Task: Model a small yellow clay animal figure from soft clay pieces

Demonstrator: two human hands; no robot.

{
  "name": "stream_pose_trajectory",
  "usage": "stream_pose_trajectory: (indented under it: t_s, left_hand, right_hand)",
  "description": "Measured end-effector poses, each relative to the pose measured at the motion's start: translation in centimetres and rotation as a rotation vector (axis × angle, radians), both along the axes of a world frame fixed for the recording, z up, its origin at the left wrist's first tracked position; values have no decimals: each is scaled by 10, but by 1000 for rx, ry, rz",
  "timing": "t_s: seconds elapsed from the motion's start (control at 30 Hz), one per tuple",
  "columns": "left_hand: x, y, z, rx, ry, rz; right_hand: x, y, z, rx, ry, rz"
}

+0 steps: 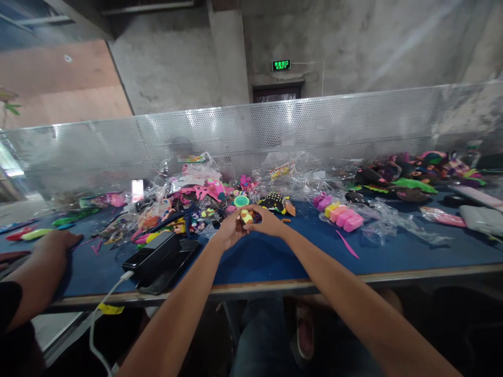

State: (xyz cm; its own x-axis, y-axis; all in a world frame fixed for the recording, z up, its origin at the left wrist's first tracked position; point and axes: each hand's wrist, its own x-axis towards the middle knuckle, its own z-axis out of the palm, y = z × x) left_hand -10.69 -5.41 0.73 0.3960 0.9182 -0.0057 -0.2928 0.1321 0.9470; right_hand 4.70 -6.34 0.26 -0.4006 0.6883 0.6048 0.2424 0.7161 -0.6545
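My left hand [231,230] and my right hand [268,222] meet above the blue table mat [259,262]. Between their fingers is a small yellow and brown clay-like figure [247,217]; the fingers of both hands are closed round it and hide part of it. Just behind them lies a round green and teal piece [241,201]. A black figure with yellow dots [272,202] rests behind my right hand. To the right is a row of coloured blocks [341,215] in purple, yellow, orange and pink, with a pink modelling tool [347,244] in front.
A black power bank-like box [153,254] with a white cable [93,335] stands left of my forearm. Another person's arm [47,262] rests on the table at far left. Clear plastic bags [401,222] and colourful figures [204,191] lie along a perforated metal screen [236,131].
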Motion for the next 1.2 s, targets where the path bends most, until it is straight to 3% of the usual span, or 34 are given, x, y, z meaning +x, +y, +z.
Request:
stream_pose_trajectory:
  t_s: [0.1, 0.2, 0.33, 1.2]
  left_hand:
    - [-2, 3, -2, 187, 189, 239]
    - [-5, 7, -3, 516, 305, 506]
    - [-5, 6, -3, 765, 350, 441]
    - [-3, 6, -4, 753, 351, 374]
  right_hand:
    - [1, 1, 1, 12, 13, -93]
    - [2, 2, 0, 36, 31, -192]
    - [2, 4, -1, 67, 37, -217]
    - [3, 3, 0, 99, 4, -210]
